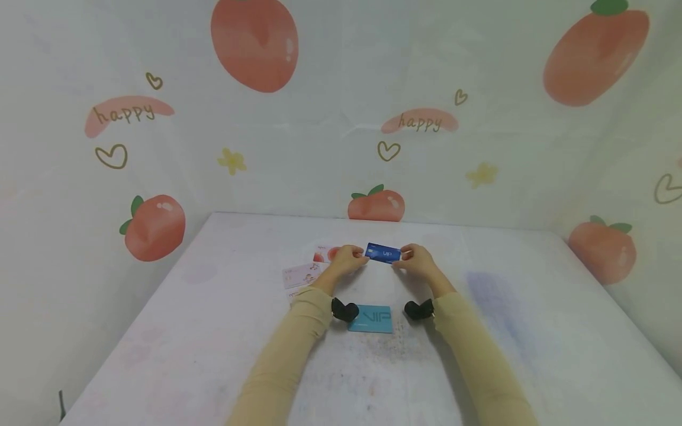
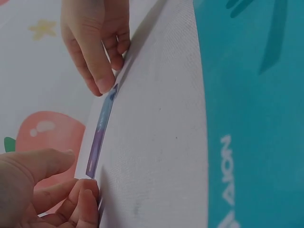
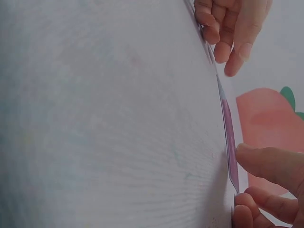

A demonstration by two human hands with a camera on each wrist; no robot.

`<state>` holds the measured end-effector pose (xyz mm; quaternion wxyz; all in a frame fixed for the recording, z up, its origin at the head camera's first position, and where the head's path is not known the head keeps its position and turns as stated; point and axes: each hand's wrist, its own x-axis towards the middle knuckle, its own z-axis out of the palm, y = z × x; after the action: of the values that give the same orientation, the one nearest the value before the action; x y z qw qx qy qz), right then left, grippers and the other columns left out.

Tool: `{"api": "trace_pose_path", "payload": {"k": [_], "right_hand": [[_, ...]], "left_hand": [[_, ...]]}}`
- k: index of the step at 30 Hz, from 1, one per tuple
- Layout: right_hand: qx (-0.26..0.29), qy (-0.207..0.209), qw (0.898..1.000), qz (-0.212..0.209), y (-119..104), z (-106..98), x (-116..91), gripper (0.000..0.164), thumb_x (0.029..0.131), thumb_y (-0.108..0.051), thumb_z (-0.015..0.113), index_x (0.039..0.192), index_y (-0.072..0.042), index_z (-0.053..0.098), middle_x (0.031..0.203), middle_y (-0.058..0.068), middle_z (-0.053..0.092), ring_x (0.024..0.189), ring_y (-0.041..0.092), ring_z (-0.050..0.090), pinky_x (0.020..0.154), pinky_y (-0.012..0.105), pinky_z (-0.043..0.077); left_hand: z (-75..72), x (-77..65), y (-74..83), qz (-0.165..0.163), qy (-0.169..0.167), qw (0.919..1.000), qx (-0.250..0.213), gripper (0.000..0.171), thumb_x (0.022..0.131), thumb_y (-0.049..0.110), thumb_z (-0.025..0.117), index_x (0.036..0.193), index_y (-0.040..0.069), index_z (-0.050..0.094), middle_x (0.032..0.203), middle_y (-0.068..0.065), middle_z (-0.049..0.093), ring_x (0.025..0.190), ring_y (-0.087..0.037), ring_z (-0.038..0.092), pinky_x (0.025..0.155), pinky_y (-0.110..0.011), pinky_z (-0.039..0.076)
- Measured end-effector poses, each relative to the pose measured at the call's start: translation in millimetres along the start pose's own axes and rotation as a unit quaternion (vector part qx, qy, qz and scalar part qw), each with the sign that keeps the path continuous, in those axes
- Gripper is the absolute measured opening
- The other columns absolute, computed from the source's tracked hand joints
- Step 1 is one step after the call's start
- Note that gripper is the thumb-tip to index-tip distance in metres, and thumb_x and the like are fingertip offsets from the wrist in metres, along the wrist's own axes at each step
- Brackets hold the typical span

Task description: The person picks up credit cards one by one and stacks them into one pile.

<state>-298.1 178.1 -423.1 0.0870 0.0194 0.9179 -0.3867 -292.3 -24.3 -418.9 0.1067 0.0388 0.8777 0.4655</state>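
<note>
A dark blue card (image 1: 383, 253) marked VIP lies on the far part of the table between my two hands. At its left end is my left hand (image 1: 348, 259); in the left wrist view its fingertips are by the card's near end and the thumb is held apart. My right hand (image 1: 418, 261) is at the other end, thumb and forefinger about the corner, loosely bent. Neither hand visibly pinches the card. Nearer me lies a teal VIP card (image 1: 373, 319), which fills the right side of the left wrist view.
Left of my left hand are a red-and-white card (image 1: 322, 254), a pale lilac card (image 1: 302, 276) and a third one (image 1: 292, 293) mostly hidden by the sleeve. The white table (image 1: 213, 331) meets a fruit-printed cloth (image 1: 319, 148) behind. Black wrist cameras (image 1: 345, 310) hang near the teal card.
</note>
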Motion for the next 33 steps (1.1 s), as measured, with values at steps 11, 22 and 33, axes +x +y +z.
{"api": "trace_pose_path", "payload": {"k": [11, 22, 33], "right_hand": [[0.005, -0.011, 1.000, 0.010, -0.5, -0.5, 3.7, 0.054, 0.083, -0.023, 0.069, 0.126, 0.002, 0.049, 0.115, 0.022, 0.055, 0.095, 0.027, 0.053, 0.085, 0.036, 0.047], [0.015, -0.014, 1.000, 0.015, 0.5, -1.7, 7.3, 0.053, 0.081, -0.018, 0.071, 0.125, 0.002, 0.050, 0.106, 0.017, 0.055, 0.087, 0.023, 0.051, 0.074, 0.027, 0.043], [0.023, -0.012, 0.999, 0.022, -1.9, -2.4, 8.1, 0.053, 0.078, -0.015, 0.073, 0.122, 0.003, 0.050, 0.107, 0.017, 0.055, 0.092, 0.024, 0.051, 0.079, 0.030, 0.043]], "left_hand": [[3.6, 7.1, 0.8, -0.032, -0.012, 0.9993, -0.014, 0.041, 0.089, 0.020, 0.061, 0.124, -0.001, 0.056, 0.080, -0.006, 0.059, 0.067, -0.011, 0.050, 0.060, -0.016, 0.040], [3.9, 7.5, 2.5, -0.034, -0.023, 0.9989, -0.024, 0.039, 0.089, 0.017, 0.060, 0.122, -0.002, 0.057, 0.075, -0.003, 0.053, 0.065, -0.011, 0.047, 0.057, -0.016, 0.038], [5.1, 8.9, 2.7, -0.038, -0.032, 0.9964, -0.068, 0.038, 0.090, 0.012, 0.058, 0.124, -0.005, 0.054, 0.069, -0.002, 0.053, 0.060, -0.009, 0.048, 0.055, -0.015, 0.039]]}}
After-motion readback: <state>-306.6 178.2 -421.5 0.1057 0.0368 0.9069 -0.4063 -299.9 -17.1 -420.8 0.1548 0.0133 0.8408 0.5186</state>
